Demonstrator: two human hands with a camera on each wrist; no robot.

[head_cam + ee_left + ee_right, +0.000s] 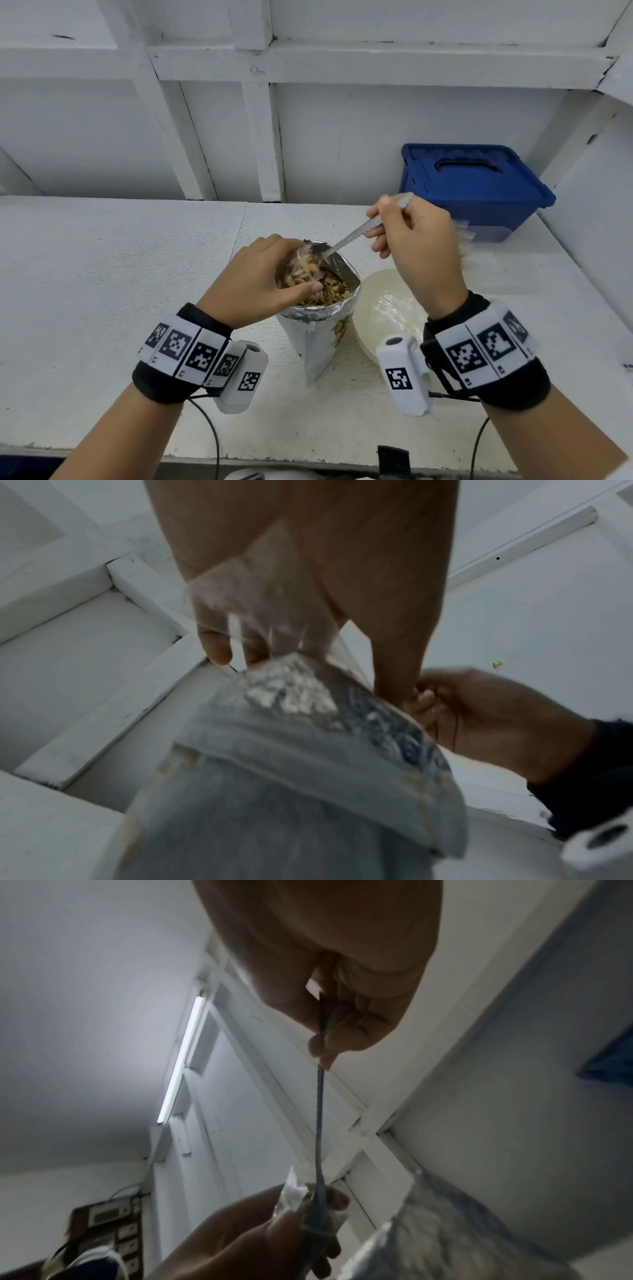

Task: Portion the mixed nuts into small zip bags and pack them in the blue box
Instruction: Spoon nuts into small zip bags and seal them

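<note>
A foil-lined bag of mixed nuts (322, 308) stands open at the table's middle. Over its mouth my left hand (260, 281) holds a small clear zip bag (303, 265), partly filled with nuts. My right hand (411, 236) pinches the handle of a metal spoon (352, 238), whose bowl dips into the zip bag's opening. In the left wrist view the zip bag (260, 607) lies against my palm above the foil rim (294, 693). In the right wrist view the spoon (320, 1123) runs down into the zip bag (298, 1199). The blue box (472, 185) sits shut at the back right.
A white bowl (380, 308) with crumpled clear plastic in it sits just right of the nut bag, under my right wrist. White wall panels rise behind the table. More clear plastic (466, 231) lies in front of the blue box.
</note>
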